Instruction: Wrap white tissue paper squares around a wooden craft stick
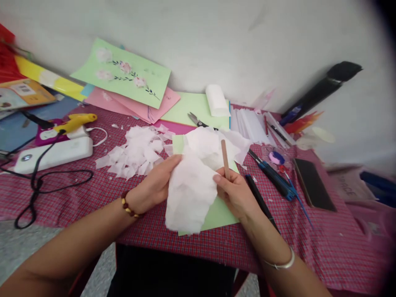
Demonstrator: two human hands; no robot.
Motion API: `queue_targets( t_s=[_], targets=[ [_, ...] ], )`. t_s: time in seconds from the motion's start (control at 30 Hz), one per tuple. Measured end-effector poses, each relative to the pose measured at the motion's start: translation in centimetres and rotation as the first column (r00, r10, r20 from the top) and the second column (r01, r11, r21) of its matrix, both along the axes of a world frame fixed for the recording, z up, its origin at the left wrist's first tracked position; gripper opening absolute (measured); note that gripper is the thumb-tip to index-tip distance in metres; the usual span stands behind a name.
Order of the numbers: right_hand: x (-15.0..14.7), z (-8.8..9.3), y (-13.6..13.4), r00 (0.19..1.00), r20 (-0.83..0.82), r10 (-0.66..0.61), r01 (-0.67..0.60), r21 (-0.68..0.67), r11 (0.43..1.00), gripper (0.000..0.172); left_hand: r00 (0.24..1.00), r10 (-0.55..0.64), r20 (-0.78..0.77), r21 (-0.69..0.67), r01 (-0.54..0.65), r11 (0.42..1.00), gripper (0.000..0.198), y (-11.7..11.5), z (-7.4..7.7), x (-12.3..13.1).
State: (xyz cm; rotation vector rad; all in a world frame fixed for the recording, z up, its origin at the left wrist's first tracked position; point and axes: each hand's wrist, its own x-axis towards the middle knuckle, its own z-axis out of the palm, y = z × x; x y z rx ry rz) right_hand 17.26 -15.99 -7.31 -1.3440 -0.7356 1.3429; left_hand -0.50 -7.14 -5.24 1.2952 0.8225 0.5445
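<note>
A red checked tablecloth (pixel 324 243) covers a table against a pale wall, strewn with a scrap pile (pixel 136 152), scissors (pixel 198 121) and a glue gun (pixel 76 121). Over a green sheet (pixel 219 214) at the near edge, the left hand (pixel 151 185) closes its fingers on one side of a crumpled tissue (pixel 192 189), while the right hand (pixel 236 192) pinches the other side, a stick (pixel 225 152) clamped upright in its fingers. The tissue seems to be mid-shaping; being thin, it calls for a light grip.
</note>
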Motion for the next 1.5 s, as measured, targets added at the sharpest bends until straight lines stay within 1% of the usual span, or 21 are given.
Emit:
queue_targets(
  t_s=[0.07,0.1,0.17,0.2,0.23,0.3,0.33,0.4,0.47,0.5,0.57,0.67,0.7,0.77,0.87,1.0,1.13,1.23,1.3,1.4,1.5],
  targets=[
    [0.1,0.0,-0.1,0.991,0.135,0.024,-0.026,0.012,1.0,0.027,0.993,-0.116,-0.021,-0.112,0.113,0.987,0.047,0.5,0.6,-0.6],
    [0.1,0.1,-0.1,0.976,0.212,0.049,-0.052,0.009,0.999,0.024,0.989,-0.137,-0.054,-0.067,0.133,0.989,0.046,0.9,1.0,-0.9],
    [0.1,0.1,-0.1,0.931,0.353,0.096,-0.1,-0.007,0.995,0.017,0.972,-0.071,-0.225,0.262,0.13,0.956,0.044,1.5,1.5,-1.7],
    [0.0,0.1,-0.1,0.907,0.407,0.113,-0.118,-0.013,0.993,0.014,0.957,0.027,-0.29,0.454,0.112,0.884,0.045,1.6,1.7,-1.9],
    [-0.2,0.1,0.0,0.886,0.447,0.123,-0.131,-0.013,0.991,0.011,0.941,0.13,-0.312,0.617,0.097,0.781,0.043,1.6,1.8,-2.0],
    [-0.6,0.1,0.0,0.855,0.503,0.126,-0.151,0.01,0.988,0.008,0.93,0.237,-0.28,0.803,0.091,0.589,0.031,1.0,1.6,-1.8],
    [-0.8,0.0,0.1,0.844,0.521,0.124,-0.162,0.028,0.986,0.007,0.938,0.218,-0.271,0.837,0.118,0.534,0.025,0.4,1.4,-1.6],
    [-1.2,0.0,0.0,0.831,0.543,0.123,-0.186,0.063,0.98,0.005,0.945,0.118,-0.305,0.844,0.211,0.493,0.021,-0.8,0.8,-0.8],
    [-1.4,0.0,-0.1,0.823,0.554,0.123,-0.208,0.094,0.974,0.006,0.938,0.031,-0.345,0.815,0.283,0.506,0.024,-1.9,0.2,0.0],
    [-1.4,0.0,-0.2,0.823,0.556,0.115,-0.209,0.108,0.972,0.008,0.937,0.003,-0.35,0.792,0.294,0.535,0.026,-2.3,-0.1,0.3],
    [-1.3,0.2,-0.3,0.833,0.547,0.081,-0.181,0.131,0.975,0.014,0.94,-0.045,-0.338,0.701,0.283,0.655,0.024,-2.6,-0.6,0.6],
    [-1.0,0.2,-0.4,0.881,0.472,0.021,-0.088,0.119,0.989,0.017,0.959,-0.125,-0.253,0.432,0.227,0.873,0.012,-2.4,-0.7,0.6],
    [-0.9,0.2,-0.5,0.899,0.438,0.012,-0.065,0.106,0.992,0.016,0.965,-0.157,-0.21,0.332,0.221,0.917,0.01,-2.2,-0.6,0.6],
    [-0.8,0.2,-0.5,0.919,0.394,0.014,-0.052,0.086,0.995,0.014,0.971,-0.198,-0.137,0.188,0.222,0.957,0.01,-2.0,-0.4,0.5],
    [-0.9,0.2,-0.4,0.901,0.432,0.041,-0.092,0.098,0.991,0.015,0.974,-0.191,-0.125,0.144,0.208,0.967,0.015,-2.0,-0.1,0.7],
    [-1.2,0.5,-0.4,0.864,0.499,0.072,-0.147,0.113,0.983,0.015,0.981,-0.08,-0.174,0.279,0.127,0.952,0.011,-2.1,-0.1,0.9],
    [-1.4,0.6,-0.4,0.867,0.492,0.076,-0.143,0.101,0.985,0.011,0.988,-0.009,-0.154,0.431,0.075,0.899,0.002,-2.2,-0.5,0.8],
    [-1.4,0.3,-0.6,0.882,0.464,0.087,-0.137,0.075,0.988,0.011,0.992,0.013,-0.125,0.466,0.047,0.884,0.003,-2.1,-0.7,0.8],
    [-1.2,0.2,-0.6,0.911,0.406,0.075,-0.12,0.086,0.989,0.012,0.993,-0.014,-0.117,0.423,0.062,0.904,0.003,-2.0,-0.6,0.7],
    [-0.5,0.2,-0.5,0.983,0.181,-0.01,-0.022,0.172,0.985,0.023,0.99,-0.083,-0.11,0.329,0.115,0.937,0.011,-1.8,-0.5,0.7],
    [0.4,0.4,-0.5,0.997,0.061,-0.045,0.028,0.244,0.969,0.034,0.988,-0.127,-0.091,0.31,0.149,0.939,0.014,-1.6,-0.6,0.6]
  ],
)
